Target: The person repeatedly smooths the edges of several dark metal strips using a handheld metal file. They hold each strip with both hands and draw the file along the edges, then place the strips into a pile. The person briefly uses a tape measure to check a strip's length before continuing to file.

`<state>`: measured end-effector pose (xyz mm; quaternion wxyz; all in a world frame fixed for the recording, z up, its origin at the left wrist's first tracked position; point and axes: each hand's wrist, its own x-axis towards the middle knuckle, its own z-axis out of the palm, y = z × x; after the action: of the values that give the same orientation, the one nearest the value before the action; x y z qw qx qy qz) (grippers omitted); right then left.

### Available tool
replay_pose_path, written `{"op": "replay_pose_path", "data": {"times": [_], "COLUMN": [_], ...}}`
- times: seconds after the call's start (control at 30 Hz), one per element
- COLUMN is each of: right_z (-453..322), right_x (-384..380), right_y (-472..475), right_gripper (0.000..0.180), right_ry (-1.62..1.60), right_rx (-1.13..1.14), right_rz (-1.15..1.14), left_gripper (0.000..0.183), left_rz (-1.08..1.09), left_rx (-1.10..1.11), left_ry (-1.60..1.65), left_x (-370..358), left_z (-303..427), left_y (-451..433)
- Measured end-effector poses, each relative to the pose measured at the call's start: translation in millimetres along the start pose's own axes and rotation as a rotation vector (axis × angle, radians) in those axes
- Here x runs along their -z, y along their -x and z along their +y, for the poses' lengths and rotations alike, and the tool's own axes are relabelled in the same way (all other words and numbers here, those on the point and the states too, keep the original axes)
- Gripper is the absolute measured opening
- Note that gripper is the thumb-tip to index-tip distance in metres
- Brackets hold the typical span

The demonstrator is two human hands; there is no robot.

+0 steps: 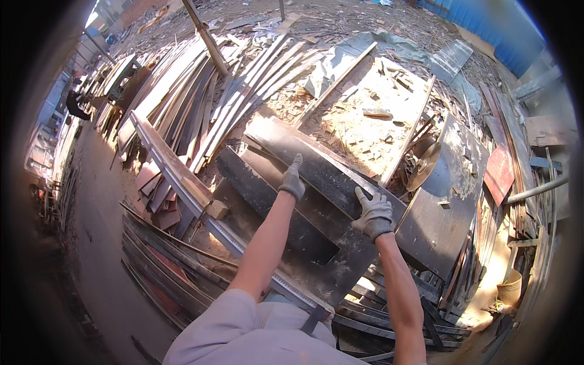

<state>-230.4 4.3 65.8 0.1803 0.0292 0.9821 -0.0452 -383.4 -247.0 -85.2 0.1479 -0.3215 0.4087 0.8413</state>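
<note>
Before me a dark-faced plywood board lies slantwise across the dark worktable. My left hand, in a grey knit glove, holds the board's near long edge, its fingers pointing away from me. My right hand, gloved alike, grips the board near its right end, thumb and fingers spread. The undersides of both grips are hidden. A second dark plywood piece lies flat on the table, nearer me and under my left forearm. Beyond the right end of the board stands a circular saw blade, upright at a dark tabletop.
A long straight rail with a wooden block runs along the table's near left side. Timber strips are piled beyond. Offcuts and sawdust cover the ground. A bucket stands right; a person is far left.
</note>
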Motion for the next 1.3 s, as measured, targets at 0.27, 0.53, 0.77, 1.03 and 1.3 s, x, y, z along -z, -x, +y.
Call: {"op": "replay_pose_path", "data": {"times": [0.27, 0.53, 0.77, 1.03, 1.3], "right_z": [0.0, 26.6, 27.4, 8.3, 0.7], "right_x": [-33.3, -131.5, -181.5, -160.3, -141.2], "right_y": [132.5, 363.8, 455.5, 491.2, 496.2], "right_gripper": [0.113, 0.117, 0.146, 0.152, 0.15], "right_ry": [-0.315, -0.856, -0.802, -0.81, -0.822], "right_rx": [-0.074, -0.363, -0.311, -0.603, -0.693], "right_rz": [0.138, 0.015, 0.194, -0.023, -0.093], "left_gripper": [0.063, 0.053, 0.045, 0.055, 0.062], "left_rz": [-0.128, -0.535, -0.757, -0.928, -0.95], "left_rx": [-0.099, 0.367, 0.512, 0.631, 0.619], "left_ry": [0.122, 0.129, 0.02, -0.005, -0.062], "left_x": [15.7, 13.8, -51.4, -75.0, -81.6], "left_z": [-20.6, -149.1, -230.0, -266.0, -280.5], "left_y": [77.9, 199.0, 276.6, 314.4, 325.3]}}
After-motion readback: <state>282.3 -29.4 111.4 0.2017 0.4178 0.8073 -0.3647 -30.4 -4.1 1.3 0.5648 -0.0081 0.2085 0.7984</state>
